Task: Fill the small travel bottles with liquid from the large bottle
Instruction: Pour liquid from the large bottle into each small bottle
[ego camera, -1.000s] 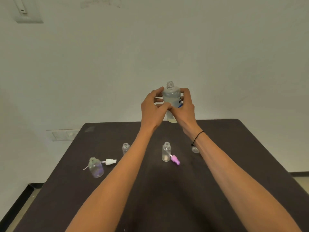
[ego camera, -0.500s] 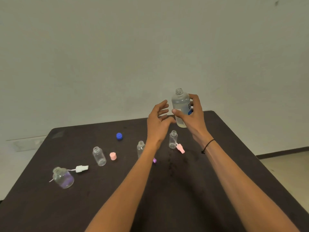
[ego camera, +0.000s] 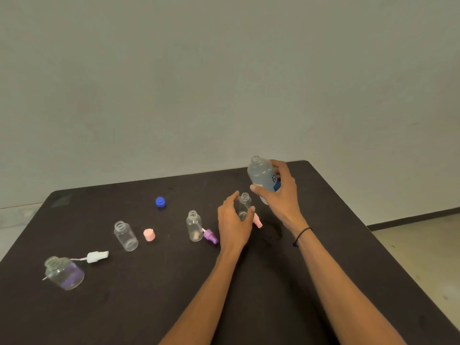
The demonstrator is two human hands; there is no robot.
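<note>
My right hand (ego camera: 282, 195) holds the large clear bottle (ego camera: 263, 176), uncapped and tilted slightly left, above the table's far right part. Just below its neck stands a small open travel bottle (ego camera: 244, 206), and my left hand (ego camera: 234, 220) wraps around it, thumb and fingers at its sides. Further left stand two more open small bottles, one (ego camera: 194, 225) beside a purple spray cap (ego camera: 210, 236), the other (ego camera: 125, 235) near a pink cap (ego camera: 149, 234). A wider bottle (ego camera: 64, 273) with a purple tint sits at the front left.
The dark table (ego camera: 124, 307) carries a blue cap (ego camera: 160, 202) toward the back, a white spray head (ego camera: 95, 256) at the left and a pink spray cap (ego camera: 258, 221) behind my left hand. A pale wall rises behind; floor shows at the right.
My left hand let go of the large bottle and dropped onto the small bottle. My right hand lowered the large bottle. The view panned down and left.
</note>
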